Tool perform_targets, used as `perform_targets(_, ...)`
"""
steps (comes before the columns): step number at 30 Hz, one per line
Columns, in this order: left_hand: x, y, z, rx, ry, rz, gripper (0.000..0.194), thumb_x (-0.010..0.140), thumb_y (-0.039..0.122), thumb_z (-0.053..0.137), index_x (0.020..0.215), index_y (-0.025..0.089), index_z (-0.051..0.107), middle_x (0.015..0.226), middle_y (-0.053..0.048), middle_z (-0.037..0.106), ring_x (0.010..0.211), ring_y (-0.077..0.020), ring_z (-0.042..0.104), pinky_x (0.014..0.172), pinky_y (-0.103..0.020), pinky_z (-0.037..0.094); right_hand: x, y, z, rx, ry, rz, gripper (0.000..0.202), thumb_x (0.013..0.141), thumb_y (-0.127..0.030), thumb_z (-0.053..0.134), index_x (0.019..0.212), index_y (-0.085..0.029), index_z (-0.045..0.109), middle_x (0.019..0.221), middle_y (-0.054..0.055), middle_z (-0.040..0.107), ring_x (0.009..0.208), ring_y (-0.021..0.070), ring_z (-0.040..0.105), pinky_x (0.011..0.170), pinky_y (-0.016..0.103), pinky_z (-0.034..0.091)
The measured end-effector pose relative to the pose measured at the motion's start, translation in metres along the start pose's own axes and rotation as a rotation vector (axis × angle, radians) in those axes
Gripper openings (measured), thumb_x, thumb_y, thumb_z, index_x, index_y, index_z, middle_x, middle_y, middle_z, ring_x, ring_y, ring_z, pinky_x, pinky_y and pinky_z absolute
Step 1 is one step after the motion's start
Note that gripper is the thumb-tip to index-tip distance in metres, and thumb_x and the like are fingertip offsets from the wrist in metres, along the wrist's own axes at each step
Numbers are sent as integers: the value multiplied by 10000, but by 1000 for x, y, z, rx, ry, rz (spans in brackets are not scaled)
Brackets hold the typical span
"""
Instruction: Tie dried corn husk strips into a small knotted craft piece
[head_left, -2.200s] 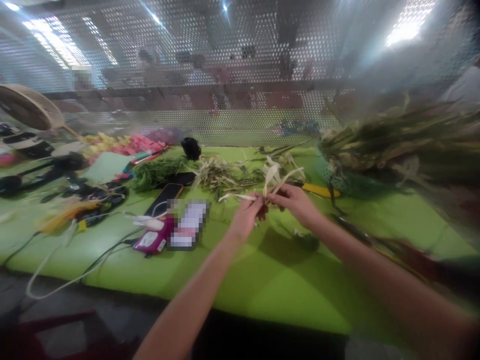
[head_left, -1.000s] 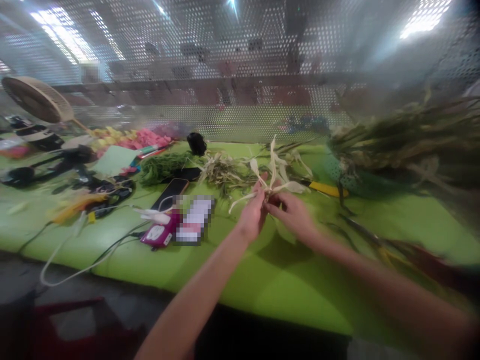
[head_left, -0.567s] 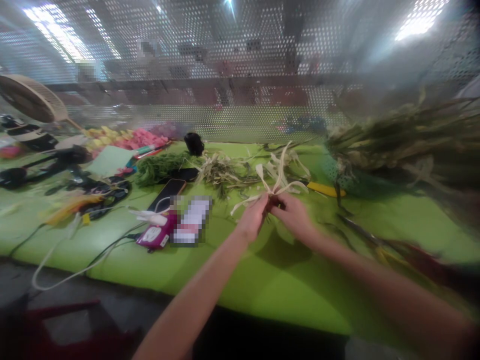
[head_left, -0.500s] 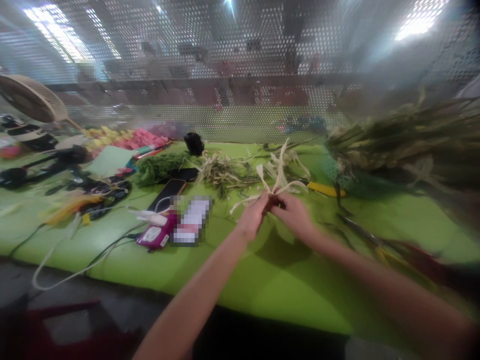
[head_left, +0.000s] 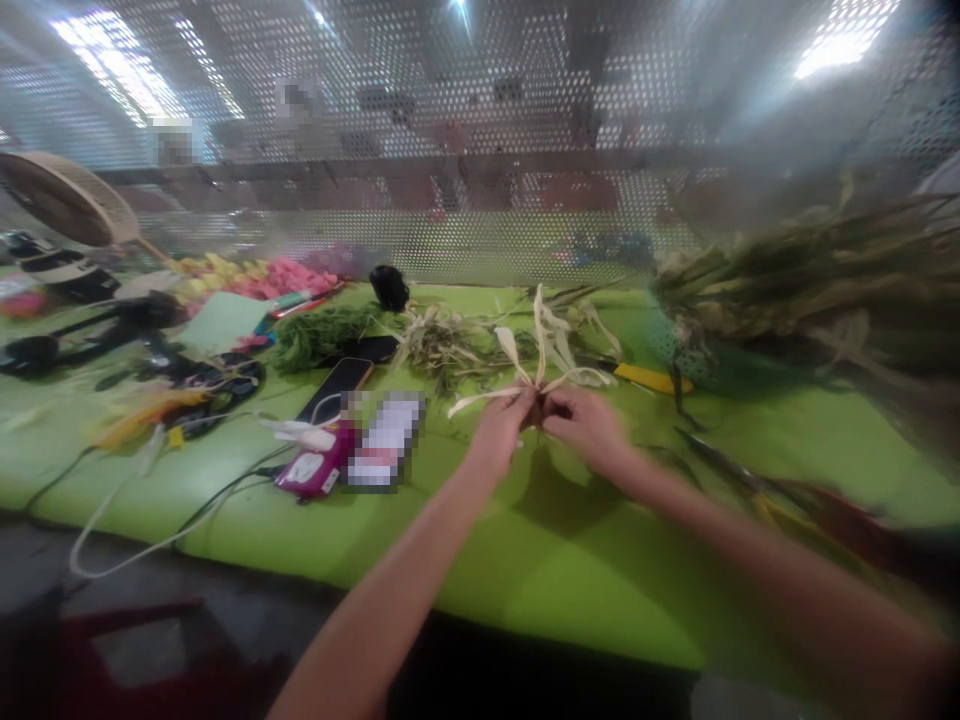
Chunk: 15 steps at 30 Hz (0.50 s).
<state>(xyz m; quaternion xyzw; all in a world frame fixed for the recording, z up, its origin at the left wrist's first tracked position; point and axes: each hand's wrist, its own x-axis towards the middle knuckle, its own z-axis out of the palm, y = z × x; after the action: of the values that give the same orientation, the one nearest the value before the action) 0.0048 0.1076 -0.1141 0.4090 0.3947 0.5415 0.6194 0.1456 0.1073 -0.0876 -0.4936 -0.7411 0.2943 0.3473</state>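
Head cam: the pale cream, flower-like bunch of dried strips [head_left: 539,345] fans up from between the fingers, over the glossy lime-green worktop [head_left: 570,590]. Left hand's [head_left: 499,430] pinching its base; right hand's [head_left: 589,428] fingers are curled right beside that, can't tell if they're gripping. Grey perforated metal screen [head_left: 480,245] along the far edge, round beige fan [head_left: 67,195] far left.

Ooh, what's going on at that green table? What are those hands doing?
Someone is holding a bunch of pale strips above the green table. The left hand grips it near the base, and the strips fan out up and sideways. The right hand is curled close beside it, but what it pinches is hard to see. Behind lies a dry, leafy pile.
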Motion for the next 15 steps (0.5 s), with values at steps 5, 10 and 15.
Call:
perform_targets(5,-1,3,1,-54,18,-25,277,781,411,698,898,159,693,857,-41,698,829,-151,637,857,-307,487,1,0,-1,91,-42,41,102,684,-174,547,583,-187,552,591,-28,553,586,130,471,562,254,308)
perform_targets(10,-1,4,1,-19,55,-37,255,794,399,691,927,182,706,899,-52,712,849,-165,657,795,-299,505,2,0,-3,101,-86,80,98,687,-190,543,594,-185,572,587,-28,555,577,132,461,547,261,285)
perform_targets(15,0,1,-2,-40,52,-21,279,795,415,692,951,184,708,964,-66,712,835,-156,649,796,-310,513,2,3,-1,58,-114,55,126,682,-172,546,559,-188,526,549,-35,514,551,125,431,529,263,272)
